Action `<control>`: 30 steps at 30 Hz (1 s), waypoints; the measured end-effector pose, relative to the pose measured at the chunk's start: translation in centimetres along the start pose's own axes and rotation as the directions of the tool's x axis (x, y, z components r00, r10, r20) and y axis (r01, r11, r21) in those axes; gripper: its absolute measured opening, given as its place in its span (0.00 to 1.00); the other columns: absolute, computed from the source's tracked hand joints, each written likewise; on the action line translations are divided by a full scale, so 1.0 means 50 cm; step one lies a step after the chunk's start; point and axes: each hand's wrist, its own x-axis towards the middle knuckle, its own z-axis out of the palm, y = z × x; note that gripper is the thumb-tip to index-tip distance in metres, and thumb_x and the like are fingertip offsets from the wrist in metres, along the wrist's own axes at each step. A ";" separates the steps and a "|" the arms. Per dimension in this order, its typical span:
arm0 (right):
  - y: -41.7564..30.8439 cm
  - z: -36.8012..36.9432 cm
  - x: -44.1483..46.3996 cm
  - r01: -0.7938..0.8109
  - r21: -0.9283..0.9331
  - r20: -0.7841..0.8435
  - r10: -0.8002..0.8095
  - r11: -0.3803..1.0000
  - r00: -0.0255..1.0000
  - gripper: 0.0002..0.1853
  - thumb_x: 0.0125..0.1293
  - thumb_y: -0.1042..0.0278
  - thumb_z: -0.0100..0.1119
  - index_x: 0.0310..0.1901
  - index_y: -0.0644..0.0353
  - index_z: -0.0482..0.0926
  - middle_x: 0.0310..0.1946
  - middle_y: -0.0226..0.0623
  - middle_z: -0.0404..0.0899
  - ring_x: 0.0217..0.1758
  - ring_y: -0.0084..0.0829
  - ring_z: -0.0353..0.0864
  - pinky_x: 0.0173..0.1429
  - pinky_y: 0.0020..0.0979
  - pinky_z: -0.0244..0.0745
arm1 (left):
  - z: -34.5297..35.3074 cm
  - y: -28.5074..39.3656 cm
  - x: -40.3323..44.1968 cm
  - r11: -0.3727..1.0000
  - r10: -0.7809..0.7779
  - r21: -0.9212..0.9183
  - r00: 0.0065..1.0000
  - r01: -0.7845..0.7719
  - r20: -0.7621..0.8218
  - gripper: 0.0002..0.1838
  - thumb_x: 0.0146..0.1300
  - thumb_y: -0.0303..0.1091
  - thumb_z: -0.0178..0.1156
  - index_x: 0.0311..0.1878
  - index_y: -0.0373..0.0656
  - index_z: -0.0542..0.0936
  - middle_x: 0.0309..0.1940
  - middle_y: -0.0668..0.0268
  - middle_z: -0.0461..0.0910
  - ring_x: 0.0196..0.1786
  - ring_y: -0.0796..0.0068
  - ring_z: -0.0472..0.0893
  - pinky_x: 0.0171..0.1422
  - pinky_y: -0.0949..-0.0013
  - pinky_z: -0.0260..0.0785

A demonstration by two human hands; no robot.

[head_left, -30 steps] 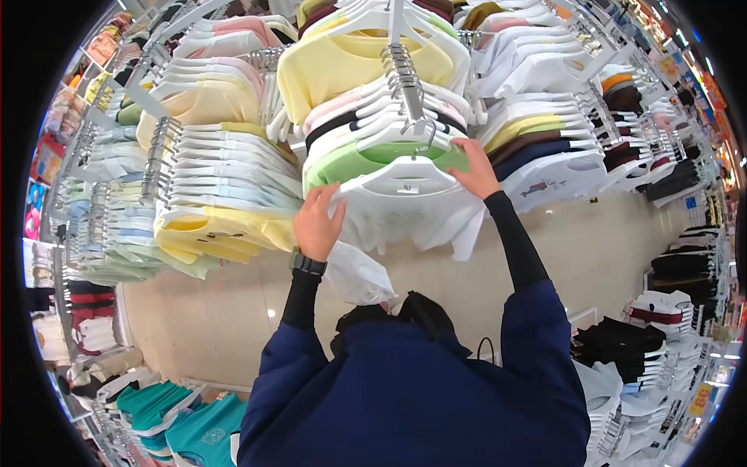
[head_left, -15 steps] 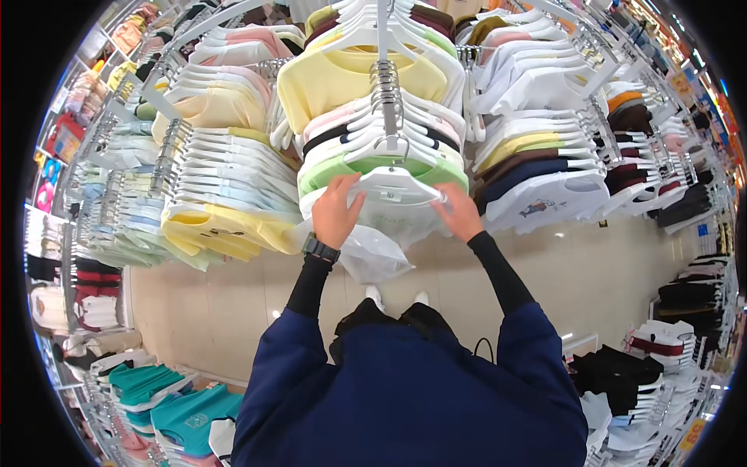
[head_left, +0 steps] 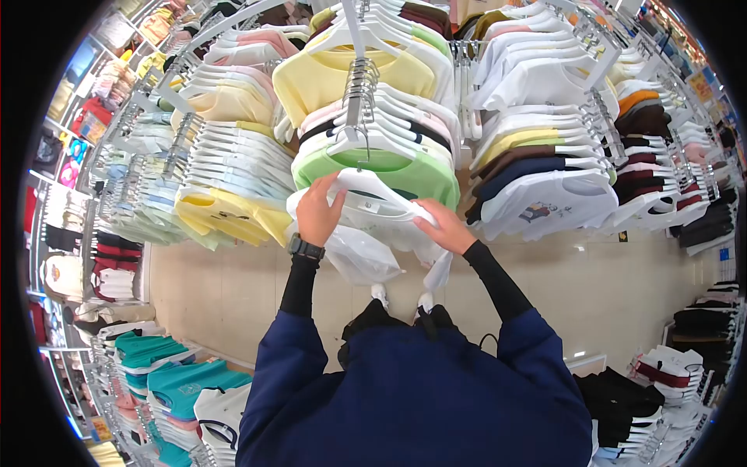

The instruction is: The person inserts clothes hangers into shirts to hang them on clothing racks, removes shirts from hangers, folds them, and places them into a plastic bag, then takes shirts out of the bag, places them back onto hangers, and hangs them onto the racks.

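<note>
A white shirt on a white hanger is between my two hands, tilted down toward the right. My left hand is closed on its left shoulder, and my right hand pinches the right shoulder. The hanger's hook rises near the front end of the metal rail arm; whether it rests on it I cannot tell. Just behind hangs a light green shirt. Crumpled clear plastic hangs below my left hand.
Yellow shirts hang at the left, and a white printed shirt fronts the right row. Teal shirts lie at the lower left, black garments at the lower right. Tiled floor shows between the racks.
Both hands have closed on the white shirt's shoulders. The shirt and hanger have tilted, with the right side lower, and the view has shifted slightly.
</note>
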 end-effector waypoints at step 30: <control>-0.021 -0.023 -0.084 -0.093 0.309 0.010 0.094 0.946 0.995 0.16 0.59 0.61 0.70 0.30 0.65 0.76 0.26 0.27 0.71 0.27 0.18 0.64 0.32 0.25 0.60 | 0.001 0.035 0.057 0.942 -0.009 -0.326 0.976 0.082 0.220 0.17 0.63 0.42 0.65 0.50 0.43 0.82 0.44 0.57 0.83 0.47 0.60 0.81 0.51 0.64 0.72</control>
